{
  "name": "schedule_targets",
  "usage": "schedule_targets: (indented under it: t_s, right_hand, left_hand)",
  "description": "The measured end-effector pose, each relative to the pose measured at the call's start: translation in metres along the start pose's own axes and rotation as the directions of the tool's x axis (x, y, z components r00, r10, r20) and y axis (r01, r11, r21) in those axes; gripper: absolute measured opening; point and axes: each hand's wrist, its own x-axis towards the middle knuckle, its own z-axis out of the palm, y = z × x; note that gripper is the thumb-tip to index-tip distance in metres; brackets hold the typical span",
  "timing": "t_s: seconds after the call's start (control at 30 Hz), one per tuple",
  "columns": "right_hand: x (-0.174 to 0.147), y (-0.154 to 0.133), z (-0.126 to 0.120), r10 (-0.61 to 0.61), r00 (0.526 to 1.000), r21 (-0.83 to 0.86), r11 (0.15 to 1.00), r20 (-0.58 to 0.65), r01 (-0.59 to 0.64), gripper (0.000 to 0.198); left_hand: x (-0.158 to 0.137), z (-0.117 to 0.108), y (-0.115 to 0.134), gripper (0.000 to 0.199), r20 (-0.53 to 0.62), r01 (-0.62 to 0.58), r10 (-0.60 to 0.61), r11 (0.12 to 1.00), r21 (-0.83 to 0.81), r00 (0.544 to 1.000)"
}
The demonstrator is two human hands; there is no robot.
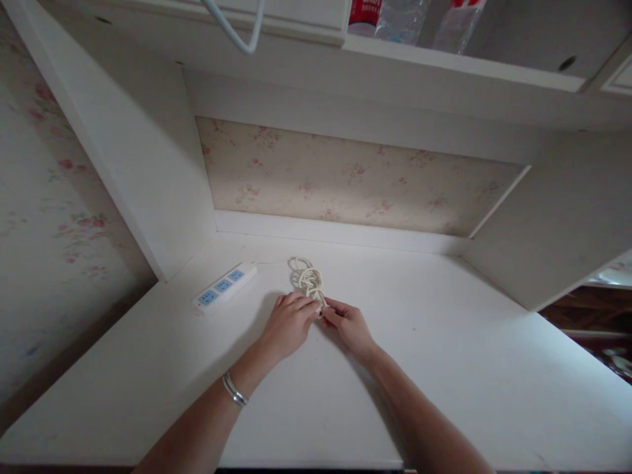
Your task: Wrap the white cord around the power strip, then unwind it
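Note:
A bundled white power cord (311, 280) lies on the white desktop in the middle of the view. My left hand (291, 322) rests over its near end, fingers closed on the cord and partly covering it. From the right, my right hand (348, 324) pinches the near end of the same bundle between thumb and fingers. Something small and dark shows between the two hands, too small to make out. To the left sits a white power strip (226, 286) with blue socket faces, and the cord runs from its far end to the bundle.
The white desktop (444, 368) has side panels (148, 151) at left and right and a floral-papered back. Overhead, a shelf (459, 62) holds clear plastic bottles (402, 20) and a red-labelled container (364, 14). A pale loop (249, 46) hangs down at the top.

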Motion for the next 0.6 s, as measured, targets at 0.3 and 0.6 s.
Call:
schedule_targets:
  t_s: [0.3,0.6]
  right_hand:
    - [0.002,-0.009,-0.005,0.088,0.993,0.150,0.984,0.079,-0.099,0.047]
    - [0.004,-0.005,-0.003,0.092,0.995,0.067,0.994,-0.042,-0.089,0.047]
  left_hand:
    - [0.008,0.011,-0.009,0.029,-0.054,0.099,-0.105,0.989,-0.105,0.993]
    - [0.012,0.008,0.000,0.020,-0.061,0.150,-0.151,0.989,-0.020,0.987]
